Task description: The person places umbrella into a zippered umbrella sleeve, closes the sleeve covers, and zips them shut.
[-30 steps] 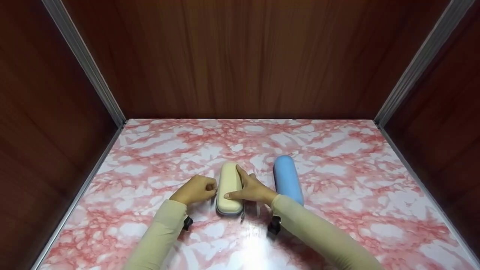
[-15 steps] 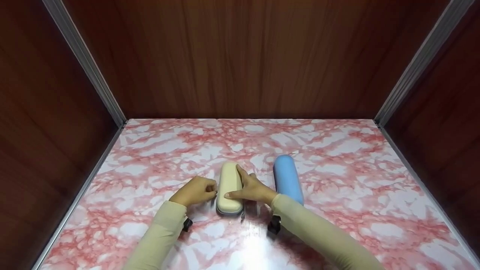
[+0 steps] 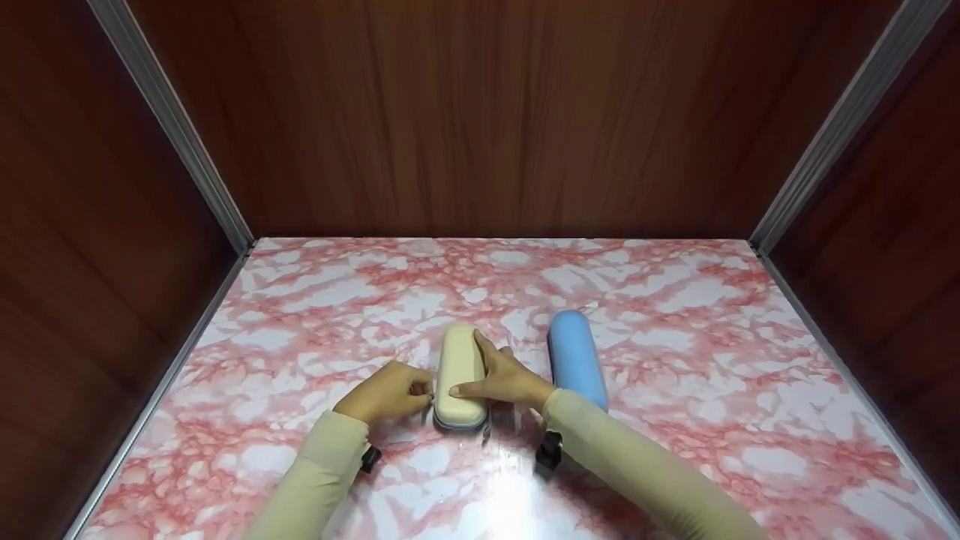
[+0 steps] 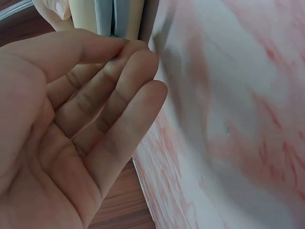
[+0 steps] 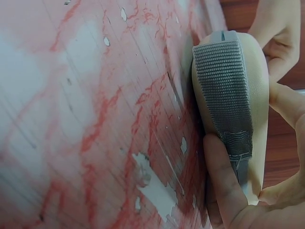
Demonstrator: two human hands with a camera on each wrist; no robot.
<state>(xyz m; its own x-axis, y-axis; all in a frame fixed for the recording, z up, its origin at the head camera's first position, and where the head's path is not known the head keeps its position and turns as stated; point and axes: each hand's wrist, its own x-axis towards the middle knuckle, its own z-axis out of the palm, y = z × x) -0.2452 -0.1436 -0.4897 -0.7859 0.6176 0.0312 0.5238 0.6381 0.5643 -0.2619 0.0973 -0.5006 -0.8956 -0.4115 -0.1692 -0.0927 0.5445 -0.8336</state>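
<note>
A long cream zip case [image 3: 457, 364] with rounded ends lies on the table, pointing away from me. Along its left side, my left hand [image 3: 388, 393] pinches the zipper pull [image 4: 114, 58] between thumb and index finger, the other fingers curled behind. The left wrist view shows the grey zipper band [image 4: 112, 16] just past these fingertips. From the right, my right hand [image 3: 506, 375] grips the case, thumb over the top near the close end and a finger reaching toward the far end. A grey woven strap [image 5: 221, 81] runs along the case's right side.
A similar light blue case [image 3: 576, 360] lies to the right, its near end partly behind my right sleeve [image 3: 622, 457]. The red and white marbled table [image 3: 315, 300] is bounded by dark wood panels [image 3: 480, 120] at the back and sides.
My left hand has slid a little toward me along the case's left side with the zipper pull. The right hand and both cases have stayed almost still.
</note>
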